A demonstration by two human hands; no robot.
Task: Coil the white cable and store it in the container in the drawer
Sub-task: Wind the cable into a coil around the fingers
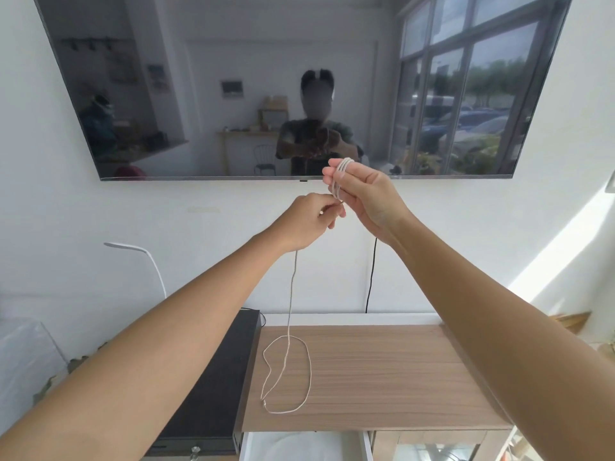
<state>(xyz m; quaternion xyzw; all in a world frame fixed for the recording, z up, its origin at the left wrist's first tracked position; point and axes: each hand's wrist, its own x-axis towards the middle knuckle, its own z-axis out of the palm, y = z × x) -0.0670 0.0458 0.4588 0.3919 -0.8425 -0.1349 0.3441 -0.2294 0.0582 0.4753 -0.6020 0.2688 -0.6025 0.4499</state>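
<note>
The white cable hangs from my raised hands down to the wooden cabinet top, where its free end lies in a loose loop. My right hand holds several coiled turns of the cable wound around its fingers, up in front of the television's lower edge. My left hand sits just below and left of it, pinching the hanging strand. At the bottom edge a white drawer stands pulled out under the cabinet top; I cannot make out a container in it.
A large dark television hangs on the white wall, with a black cord dropping below it. A black box-like device sits left of the cabinet top. A white lamp curves up at the left.
</note>
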